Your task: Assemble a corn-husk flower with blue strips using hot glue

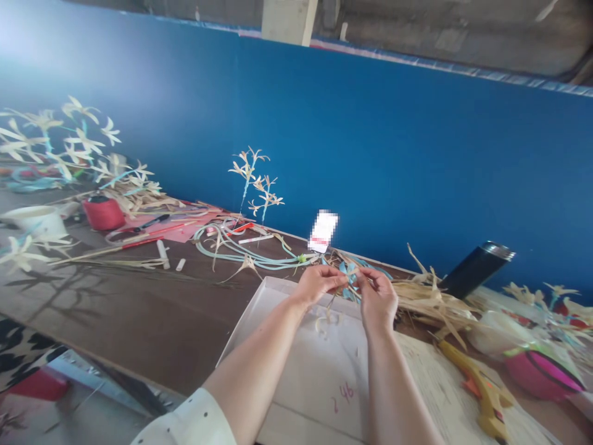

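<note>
My left hand [320, 285] and my right hand [378, 300] meet over the far edge of a shallow white box lid [301, 371]. The thumb and fingers of each are pinched together. Between the fingertips shows a small pale strip, like dried husk, too small to make out fully. Light blue pieces [348, 272] show at and behind the fingertips; whether they are held I cannot tell. Under the hands, inside the lid, lie thin curled pale scraps [328, 321]. Red handwritten marks [343, 398] are on the lid.
A lit phone [323, 231] leans near the blue wall. Husk flowers [250, 170] stand behind coiled pale-blue stems [259, 262]. Right are dried husks [430, 300], a black flask [477, 269], a yellow glue gun [477, 386] and a pink pouch [540, 374]. Red thread [102, 213] stands left.
</note>
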### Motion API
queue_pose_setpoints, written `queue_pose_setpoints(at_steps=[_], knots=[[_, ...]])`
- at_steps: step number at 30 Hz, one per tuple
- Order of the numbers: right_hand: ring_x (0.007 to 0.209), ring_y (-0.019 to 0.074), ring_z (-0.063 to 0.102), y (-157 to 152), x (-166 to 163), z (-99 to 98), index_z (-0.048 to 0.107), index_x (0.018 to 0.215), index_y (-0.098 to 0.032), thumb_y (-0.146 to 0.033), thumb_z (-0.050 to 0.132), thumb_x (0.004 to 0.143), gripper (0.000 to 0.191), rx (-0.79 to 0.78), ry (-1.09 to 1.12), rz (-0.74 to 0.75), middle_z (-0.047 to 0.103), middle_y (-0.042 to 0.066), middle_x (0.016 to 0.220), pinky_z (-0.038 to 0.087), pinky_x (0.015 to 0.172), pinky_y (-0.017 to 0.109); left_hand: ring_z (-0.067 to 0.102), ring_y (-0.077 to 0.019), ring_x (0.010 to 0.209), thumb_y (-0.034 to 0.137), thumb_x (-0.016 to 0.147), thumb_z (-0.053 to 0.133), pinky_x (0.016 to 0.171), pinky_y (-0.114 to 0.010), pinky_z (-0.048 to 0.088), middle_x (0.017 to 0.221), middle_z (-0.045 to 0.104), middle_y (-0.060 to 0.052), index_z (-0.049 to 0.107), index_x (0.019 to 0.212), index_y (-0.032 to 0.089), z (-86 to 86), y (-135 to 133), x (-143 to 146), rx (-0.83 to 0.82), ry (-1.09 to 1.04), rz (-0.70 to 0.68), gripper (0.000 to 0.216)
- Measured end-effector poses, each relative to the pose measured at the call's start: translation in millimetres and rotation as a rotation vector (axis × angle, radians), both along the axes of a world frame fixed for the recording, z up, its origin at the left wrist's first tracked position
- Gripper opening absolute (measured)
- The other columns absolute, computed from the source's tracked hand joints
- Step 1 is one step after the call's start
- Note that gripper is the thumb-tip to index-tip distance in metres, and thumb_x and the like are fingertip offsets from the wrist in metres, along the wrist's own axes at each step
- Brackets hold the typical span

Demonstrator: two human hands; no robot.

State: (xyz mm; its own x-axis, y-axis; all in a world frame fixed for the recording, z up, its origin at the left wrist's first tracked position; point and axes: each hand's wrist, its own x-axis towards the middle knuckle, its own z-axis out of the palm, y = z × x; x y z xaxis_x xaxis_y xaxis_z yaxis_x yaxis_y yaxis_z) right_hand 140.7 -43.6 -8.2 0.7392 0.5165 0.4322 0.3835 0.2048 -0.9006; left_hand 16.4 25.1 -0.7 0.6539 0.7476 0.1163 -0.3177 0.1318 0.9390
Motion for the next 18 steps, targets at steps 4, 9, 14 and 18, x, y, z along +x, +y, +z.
queue_pose_setpoints(at_steps=[4, 9, 14, 18], knots=[[0.058, 0.013, 0.057, -1.1, -3.6, 2.5, 0.065, 0.086, -0.018, -0.041, 0.069, 0.069, 0.029, 0.006, 0.018, 0.003, 0.065, 0.003, 0.078, 0.048, 0.058, 0.027, 0.051, -0.0071, 0.057, 0.044, 0.058, 0.074, 0.06, -0.021, 0.041, 0.065, 0.062, -0.002, 0.067, 0.079, 0.01, -3.1, 2.9, 0.4, 0.043, -0.006, 0.043, 0.04], [0.058, 0.0136, 0.055, -2.8, -4.9, 5.6, 0.066, 0.087, -0.018, -0.043, 0.066, 0.07, 0.031, -0.052, -0.053, -0.041, 0.066, 0.005, 0.079, 0.045, 0.055, 0.026, 0.048, -0.0068, 0.055, 0.042, 0.065, 0.069, 0.054, -0.02, 0.037, 0.065, 0.06, 0.0, 0.067, 0.082, 0.012, -3.1, 4.2, -2.8, 0.18, 0.06, 0.145, 0.034], [0.061, 0.0156, 0.056, -3.6, -1.7, 4.9, 0.068, 0.087, -0.018, -0.04, 0.061, 0.072, 0.028, -0.115, -0.215, -0.095, 0.067, 0.006, 0.083, 0.045, 0.06, 0.028, 0.059, -0.0139, 0.079, 0.034, 0.069, 0.068, 0.071, -0.023, 0.045, 0.088, 0.067, -0.006, 0.069, 0.08, 0.014, -4.7, 1.7, -0.2, 0.403, 0.044, 0.264, 0.022], [0.06, 0.0156, 0.056, -4.4, -2.9, 5.5, 0.068, 0.086, -0.02, -0.038, 0.059, 0.072, 0.024, -0.203, -0.286, -0.079, 0.068, 0.005, 0.085, 0.044, 0.062, 0.029, 0.06, -0.0159, 0.094, 0.029, 0.072, 0.066, 0.079, -0.024, 0.046, 0.099, 0.067, -0.006, 0.069, 0.079, 0.017, -10.0, 1.7, 3.9, 0.542, 0.047, 0.303, 0.014]])
